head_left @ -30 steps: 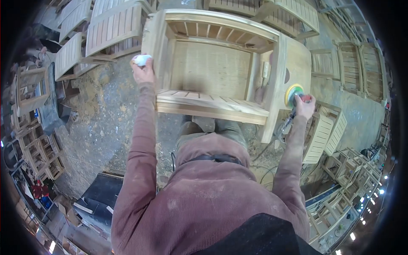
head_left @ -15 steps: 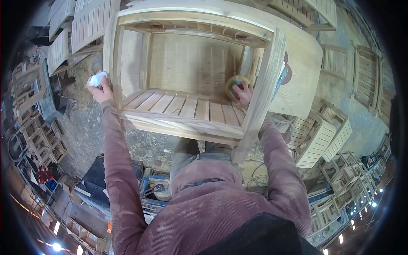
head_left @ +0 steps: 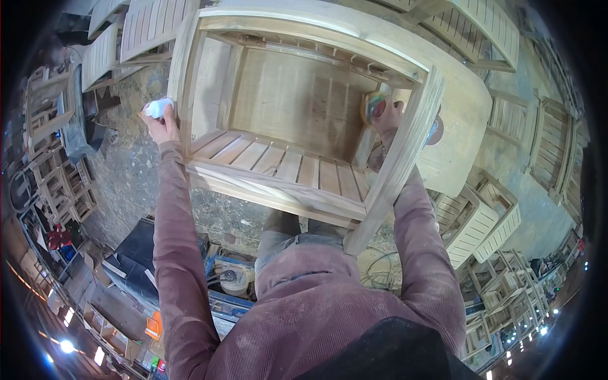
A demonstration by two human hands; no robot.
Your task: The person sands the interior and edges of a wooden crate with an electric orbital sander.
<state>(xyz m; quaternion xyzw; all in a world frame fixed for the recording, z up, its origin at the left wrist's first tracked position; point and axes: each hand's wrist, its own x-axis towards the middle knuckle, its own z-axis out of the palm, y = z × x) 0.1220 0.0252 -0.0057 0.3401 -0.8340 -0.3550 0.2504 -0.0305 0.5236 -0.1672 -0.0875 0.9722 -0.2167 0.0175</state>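
Observation:
A wooden frame with slats (head_left: 288,166) lies on its side on a pale board (head_left: 459,152) in front of me. My left hand (head_left: 166,128) is outside the frame's left post, its fingers wrapped round a small white plastic bottle (head_left: 159,107). Through the frame's opening reaches my right hand (head_left: 391,117), at the inner right side by the far post. Its fingers are closed on a round disc (head_left: 375,107) with a yellowish rim and a green and red middle. The right post (head_left: 405,145) crosses in front of my right forearm.
Slatted wooden pieces stand at the upper left (head_left: 149,28) and upper right (head_left: 484,28). Cream slatted panels (head_left: 472,221) lean at the right. Below left are a dark box (head_left: 130,253) and a blue crate (head_left: 231,278) with a machine part inside.
My right hand has moved with the disc up and right, from near the slats to the inner right post. The view has shifted slightly. My left hand keeps the bottle by the left post.

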